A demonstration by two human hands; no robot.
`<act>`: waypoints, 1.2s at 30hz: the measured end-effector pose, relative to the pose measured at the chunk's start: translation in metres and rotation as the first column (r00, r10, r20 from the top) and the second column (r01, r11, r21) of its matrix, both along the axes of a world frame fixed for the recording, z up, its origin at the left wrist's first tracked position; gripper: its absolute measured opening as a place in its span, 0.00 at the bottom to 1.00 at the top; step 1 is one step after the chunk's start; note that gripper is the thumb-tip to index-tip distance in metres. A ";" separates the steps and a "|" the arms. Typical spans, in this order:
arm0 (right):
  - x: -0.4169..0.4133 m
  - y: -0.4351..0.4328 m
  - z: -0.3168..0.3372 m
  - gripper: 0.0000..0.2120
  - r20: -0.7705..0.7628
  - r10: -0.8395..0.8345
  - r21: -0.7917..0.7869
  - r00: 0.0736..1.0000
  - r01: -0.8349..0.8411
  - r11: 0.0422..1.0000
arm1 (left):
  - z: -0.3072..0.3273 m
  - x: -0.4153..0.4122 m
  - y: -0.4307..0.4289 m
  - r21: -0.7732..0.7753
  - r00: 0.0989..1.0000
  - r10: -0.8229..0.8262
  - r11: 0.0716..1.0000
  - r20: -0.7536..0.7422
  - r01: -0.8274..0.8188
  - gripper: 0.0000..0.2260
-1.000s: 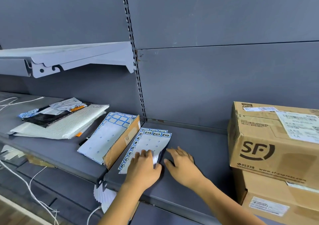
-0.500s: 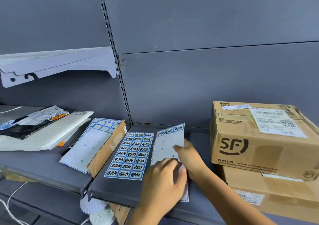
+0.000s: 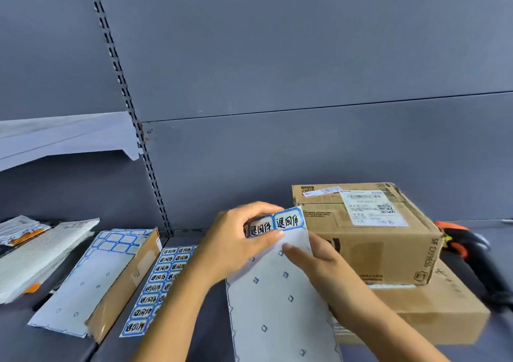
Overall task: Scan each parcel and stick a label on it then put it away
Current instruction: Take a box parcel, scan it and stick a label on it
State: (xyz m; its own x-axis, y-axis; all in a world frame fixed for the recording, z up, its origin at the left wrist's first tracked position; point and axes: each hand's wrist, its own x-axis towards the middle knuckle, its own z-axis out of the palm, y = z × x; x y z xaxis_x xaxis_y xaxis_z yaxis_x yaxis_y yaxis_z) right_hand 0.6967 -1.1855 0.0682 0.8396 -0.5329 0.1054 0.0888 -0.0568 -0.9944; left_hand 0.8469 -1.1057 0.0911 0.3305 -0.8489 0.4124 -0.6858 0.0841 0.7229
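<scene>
Label sheet (image 3: 280,300) held up over the shelf (image 3: 194,342), in front of the stacked boxes. Sheet is mostly bare backing with small blue corner marks; only the top row keeps its labels (image 3: 277,223), blue-bordered, handwritten "退回件".

Left hand (image 3: 238,246): fingers curled, thumb and fingertips pinching the top row of labels.
Right hand (image 3: 319,261): fingers loosely extended, thumb pressed on the backing just below the labels, gripping the sheet's right edge.

Top box (image 3: 372,239): brown carton just right of the hands, white shipping slip with QR code on its lid, "SF EXPRESS" printed on its right side. It sits on a wider, flatter box (image 3: 427,311).

Full sheet (image 3: 158,286) of the same "退回件" labels lies flat on the shelf left of the left arm. Further left, a nearly empty sheet (image 3: 91,278) rests on a cardboard piece (image 3: 130,286); beyond it, white mailers (image 3: 36,256).

Black-and-orange scanner (image 3: 477,253) lies on the shelf to the right of the boxes.
</scene>
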 end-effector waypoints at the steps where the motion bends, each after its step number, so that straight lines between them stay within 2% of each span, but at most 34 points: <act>1: -0.007 -0.002 0.003 0.09 0.017 -0.024 -0.004 1.000 0.024 1.000 | 0.003 -0.006 -0.003 -0.005 1.000 -0.028 1.000 -0.014 0.028 0.13; 5: -0.035 -0.015 0.011 0.09 0.111 -0.066 -0.005 0.992 0.067 0.998 | 0.016 -0.027 -0.015 -0.028 0.978 -0.147 0.989 -0.148 0.144 0.14; 9: -0.055 -0.028 0.018 0.06 0.181 -0.174 0.081 0.968 0.162 0.983 | 0.028 -0.039 -0.028 -0.034 0.933 -0.232 0.972 -0.275 0.231 0.14; 11: -0.062 -0.033 0.021 0.07 0.192 -0.215 0.056 0.958 0.208 0.976 | 0.032 -0.044 -0.034 -0.035 0.913 -0.267 0.962 -0.309 0.270 0.13; 13: -0.065 -0.036 0.022 0.12 0.224 -0.302 -0.064 0.927 0.323 0.944 | 0.035 -0.050 -0.039 -0.036 0.899 -0.287 0.956 -0.330 0.292 0.13; 14: -0.067 -0.039 0.021 0.16 0.261 -0.383 -0.208 0.886 0.439 0.874 | 0.036 -0.052 -0.041 -0.034 0.896 -0.291 0.954 -0.336 0.297 0.13; 15: -0.068 -0.042 0.021 0.19 0.320 -0.456 -0.380 0.830 0.553 0.741 | 0.038 -0.053 -0.042 -0.030 0.894 -0.291 0.954 -0.341 0.298 0.13; 17: -0.072 -0.047 0.024 0.21 0.469 -0.487 -0.629 0.737 0.665 0.402 | 0.040 -0.056 -0.045 -0.024 0.892 -0.286 0.955 -0.350 0.297 0.12; 19: -0.074 -0.051 0.027 0.14 0.554 -0.450 -0.721 0.700 0.674 0.161 | 0.042 -0.057 -0.047 -0.024 0.891 -0.280 0.956 -0.358 0.291 0.11; 21: -0.073 -0.052 0.029 0.09 0.580 -0.430 -0.757 0.692 0.653 0.030 | 0.043 -0.059 -0.049 -0.027 0.888 -0.277 0.957 -0.368 0.287 0.11; 22: -0.071 -0.053 0.029 0.08 0.569 -0.430 -0.771 0.700 0.637 0.018 | 0.043 -0.060 -0.049 -0.029 0.887 -0.276 0.958 -0.371 0.286 0.10; 29: -0.067 -0.052 0.027 0.09 0.498 -0.453 -0.797 0.739 0.596 0.096 | 0.042 -0.062 -0.048 -0.045 0.884 -0.274 0.959 -0.380 0.278 0.10; 36: -0.067 -0.050 0.027 0.09 0.463 -0.472 -0.793 0.750 0.589 0.157 | 0.042 -0.066 -0.048 -0.032 0.908 -0.278 0.959 -0.313 0.282 0.12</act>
State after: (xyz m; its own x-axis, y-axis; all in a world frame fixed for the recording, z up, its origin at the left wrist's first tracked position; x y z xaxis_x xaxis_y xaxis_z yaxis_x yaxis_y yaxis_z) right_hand 0.6300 -1.2360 0.0956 0.3480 -0.3885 0.8532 -0.2662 -0.9136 -0.3074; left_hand 0.7807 -1.1532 0.1331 0.1881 -0.9301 0.3154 -0.3761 0.2285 0.8979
